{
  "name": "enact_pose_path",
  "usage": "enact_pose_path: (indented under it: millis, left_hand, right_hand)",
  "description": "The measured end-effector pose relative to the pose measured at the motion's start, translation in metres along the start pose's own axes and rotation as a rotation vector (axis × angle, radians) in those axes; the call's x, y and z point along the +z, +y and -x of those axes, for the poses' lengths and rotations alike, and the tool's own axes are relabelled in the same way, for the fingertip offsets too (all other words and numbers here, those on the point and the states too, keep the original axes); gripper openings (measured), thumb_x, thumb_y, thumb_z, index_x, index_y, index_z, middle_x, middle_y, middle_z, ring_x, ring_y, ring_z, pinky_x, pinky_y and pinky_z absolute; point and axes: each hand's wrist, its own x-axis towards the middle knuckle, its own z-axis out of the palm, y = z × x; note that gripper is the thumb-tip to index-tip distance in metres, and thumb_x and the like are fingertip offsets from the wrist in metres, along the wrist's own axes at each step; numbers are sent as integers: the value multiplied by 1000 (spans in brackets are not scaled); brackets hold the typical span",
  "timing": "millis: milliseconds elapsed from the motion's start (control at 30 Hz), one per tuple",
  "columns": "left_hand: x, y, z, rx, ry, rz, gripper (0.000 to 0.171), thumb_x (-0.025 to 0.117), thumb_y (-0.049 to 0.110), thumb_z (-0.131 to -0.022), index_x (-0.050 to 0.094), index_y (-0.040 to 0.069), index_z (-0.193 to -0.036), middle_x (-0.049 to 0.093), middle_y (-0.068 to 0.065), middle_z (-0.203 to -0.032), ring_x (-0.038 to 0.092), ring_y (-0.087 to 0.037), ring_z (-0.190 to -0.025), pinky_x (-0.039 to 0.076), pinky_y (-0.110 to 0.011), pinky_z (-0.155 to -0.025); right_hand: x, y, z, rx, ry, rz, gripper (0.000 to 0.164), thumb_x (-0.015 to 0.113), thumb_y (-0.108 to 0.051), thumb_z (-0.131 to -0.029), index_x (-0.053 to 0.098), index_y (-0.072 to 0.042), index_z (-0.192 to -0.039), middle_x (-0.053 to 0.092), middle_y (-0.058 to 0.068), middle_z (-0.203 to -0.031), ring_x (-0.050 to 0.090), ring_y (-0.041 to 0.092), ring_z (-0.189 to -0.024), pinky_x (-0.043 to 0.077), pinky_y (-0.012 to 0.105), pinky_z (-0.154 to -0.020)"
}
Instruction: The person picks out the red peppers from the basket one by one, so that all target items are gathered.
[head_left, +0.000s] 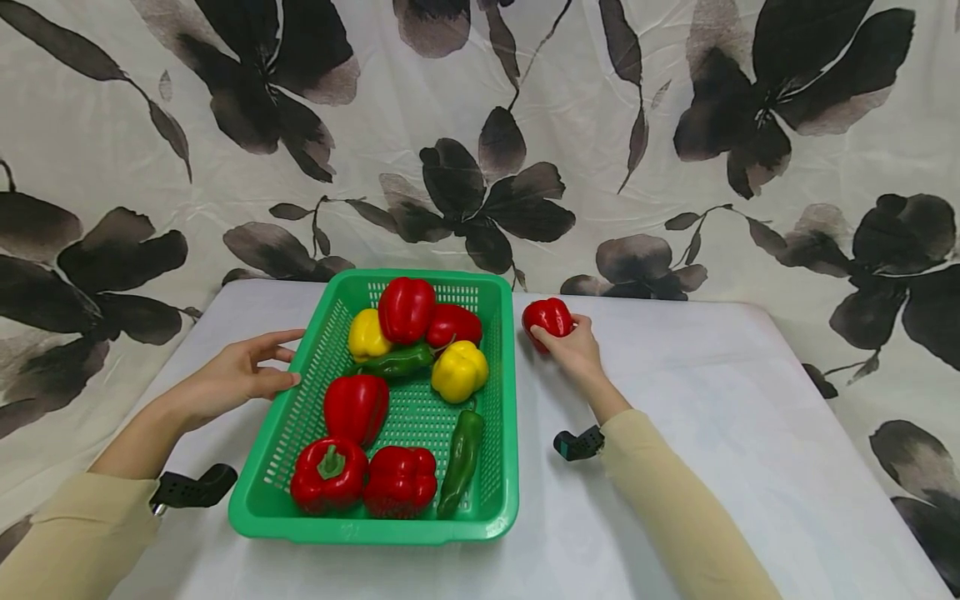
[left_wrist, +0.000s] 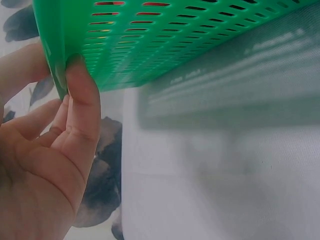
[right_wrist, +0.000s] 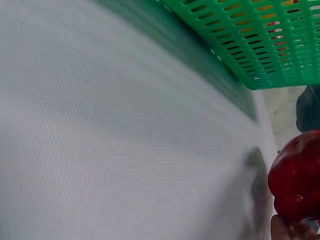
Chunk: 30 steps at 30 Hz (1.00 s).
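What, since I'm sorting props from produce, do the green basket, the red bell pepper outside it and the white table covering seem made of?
Green basket: probably moulded plastic, semi-gloss, given its smooth sheen and regular slots.
Red bell pepper: glossy; real skin or plastic imitation, highlights leave it open.
White table covering: apparently matte fabric, from its fine weave-like texture.

Backdrop: pale cloth, faintly creased, standing behind the desk and showing past both its sides.
Blossoms: big and dark, black fading to brownish grey, spread all over the backdrop.
Leaves: slender, dark, tapering, scattered between the blossoms.
Desk: white, finely woven-looking up close.
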Motion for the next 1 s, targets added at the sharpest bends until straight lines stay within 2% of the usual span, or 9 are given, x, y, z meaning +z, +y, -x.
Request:
enact_pose_path:
  millis: [467, 667, 833, 1000]
  left_hand:
    - [1, 1, 0, -5, 1, 0, 71, 62, 24, -88, 23, 7, -145, 48, -22, -123, 62, -24, -91, 54, -42, -78]
    - [0, 1, 0, -3, -1, 4, 71, 61, 23, -88, 23, 6, -145, 48, -23, -123, 63, -23, -90, 55, -42, -77]
    - [0, 1, 0, -2, 1, -1, 71, 61, 23, -88, 23, 6, -145, 47, -23, -123, 63, -23, -90, 54, -42, -77]
    - [0, 1, 0, -4, 1, -1, 71, 61, 23, -88, 23, 6, -145, 47, -23, -124, 63, -23, -90, 54, -42, -78]
  right_hand:
    - [8, 5, -2, -31, 41, -2, 73, 65, -33, -82, 29, 5, -133, 40, 21, -131, 41, 34, -121, 44, 45, -96]
    - [10, 3, -1, -66, 43, 46, 73, 63, -31, -83, 27, 4, -135, 38, 23, -132, 40, 36, -122, 43, 47, -97]
    - [8, 4, -3, -101, 8, 127, 79, 60, -34, -84, 18, -3, -143, 33, 24, -137, 36, 38, -125, 42, 50, -97]
    - [2, 5, -3, -122, -61, 167, 74, 53, -38, -88, 18, -5, -145, 34, 22, -138, 35, 36, -126, 43, 49, -96]
